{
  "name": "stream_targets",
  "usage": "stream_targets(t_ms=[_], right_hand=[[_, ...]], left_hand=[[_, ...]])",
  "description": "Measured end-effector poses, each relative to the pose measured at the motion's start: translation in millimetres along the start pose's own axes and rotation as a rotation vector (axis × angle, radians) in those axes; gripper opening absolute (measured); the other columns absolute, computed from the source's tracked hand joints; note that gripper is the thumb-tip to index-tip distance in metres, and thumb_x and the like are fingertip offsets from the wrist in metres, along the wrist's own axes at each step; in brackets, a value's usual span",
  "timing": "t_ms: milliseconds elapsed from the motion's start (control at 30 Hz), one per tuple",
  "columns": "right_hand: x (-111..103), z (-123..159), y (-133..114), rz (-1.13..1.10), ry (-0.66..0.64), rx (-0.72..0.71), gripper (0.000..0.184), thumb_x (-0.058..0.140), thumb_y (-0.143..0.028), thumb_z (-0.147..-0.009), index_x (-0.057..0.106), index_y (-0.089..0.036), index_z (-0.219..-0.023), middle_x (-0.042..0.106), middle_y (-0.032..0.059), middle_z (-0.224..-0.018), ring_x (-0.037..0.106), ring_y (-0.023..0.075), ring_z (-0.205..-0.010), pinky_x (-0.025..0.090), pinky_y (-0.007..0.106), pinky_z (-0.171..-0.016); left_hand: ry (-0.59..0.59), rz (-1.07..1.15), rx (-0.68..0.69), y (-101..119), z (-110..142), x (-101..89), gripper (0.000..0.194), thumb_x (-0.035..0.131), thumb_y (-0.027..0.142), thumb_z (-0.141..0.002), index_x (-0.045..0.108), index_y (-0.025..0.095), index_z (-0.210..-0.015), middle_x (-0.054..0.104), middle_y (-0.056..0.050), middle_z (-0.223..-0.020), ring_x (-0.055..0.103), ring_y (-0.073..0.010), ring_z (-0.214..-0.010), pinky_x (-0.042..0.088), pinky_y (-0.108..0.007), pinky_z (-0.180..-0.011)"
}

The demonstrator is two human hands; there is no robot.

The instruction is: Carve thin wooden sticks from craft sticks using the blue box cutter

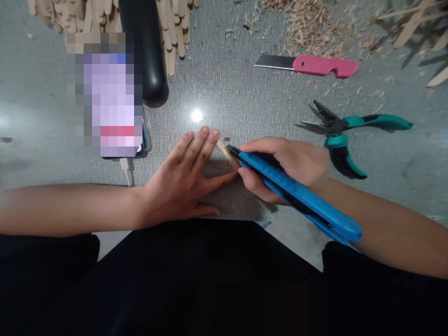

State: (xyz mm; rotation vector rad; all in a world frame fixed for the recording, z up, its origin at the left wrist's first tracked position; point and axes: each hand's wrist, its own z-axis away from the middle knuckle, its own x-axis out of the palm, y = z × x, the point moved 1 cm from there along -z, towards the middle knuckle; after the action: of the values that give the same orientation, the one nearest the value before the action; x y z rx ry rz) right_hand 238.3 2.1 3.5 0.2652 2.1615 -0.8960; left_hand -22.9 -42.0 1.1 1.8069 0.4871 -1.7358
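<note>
My left hand (pixel 185 172) lies flat on the table, fingers stretched out, with its middle and index fingers pressing on a thin wooden craft stick (pixel 227 153). The stick slants down to the right; part of it is hidden under the fingers. In my right hand (pixel 290 163) is a blue utility knife (pixel 297 196), its handle running back over the wrist. The knife's dark blade tip is at the stick, between the two hands, and seems to touch it.
A pink folding knife (pixel 325 66) and teal-handled pliers (pixel 371 122) lie to the right. Wood shavings (pixel 311 28) and more craft sticks (pixel 173 28) are at the back. A black case (pixel 147 56) and a blurred phone (pixel 112 102) with a white cable (pixel 126 169) stand left.
</note>
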Motion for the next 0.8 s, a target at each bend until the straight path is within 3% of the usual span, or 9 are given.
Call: stream_targets(t_ms=[267, 800], right_hand=[[-2.6, 0.4, 2.0, 0.019, -0.04, -0.006, 0.024, 0.072, -0.031, -0.112, 0.067, -0.021, -0.133, 0.087, 0.0045, -0.106, 0.087, 0.0207, -0.084, 0.068, 0.031, -0.077], [-2.7, -1.9, 2.7, -0.046, -0.078, -0.007, 0.027, 0.075, -0.022, -0.108, 0.066, -0.029, -0.132, 0.086, 0.0028, -0.103, 0.085, 0.0206, -0.083, 0.07, 0.031, -0.075]], left_hand=[[-0.045, 0.025, -0.018, 0.5, -1.2, -2.0, 0.128, 0.077, 0.086, -0.098, 0.014, 0.027, -0.192, 0.019, -0.028, -0.199, 0.031, -0.0563, -0.181, 0.032, -0.069, -0.147], [-0.007, -0.005, 0.009, 0.4, -1.4, -1.6, 0.142, 0.08, 0.093, -0.09, 0.009, 0.025, -0.192, 0.026, -0.035, -0.195, 0.038, -0.0601, -0.177, 0.039, -0.072, -0.142]])
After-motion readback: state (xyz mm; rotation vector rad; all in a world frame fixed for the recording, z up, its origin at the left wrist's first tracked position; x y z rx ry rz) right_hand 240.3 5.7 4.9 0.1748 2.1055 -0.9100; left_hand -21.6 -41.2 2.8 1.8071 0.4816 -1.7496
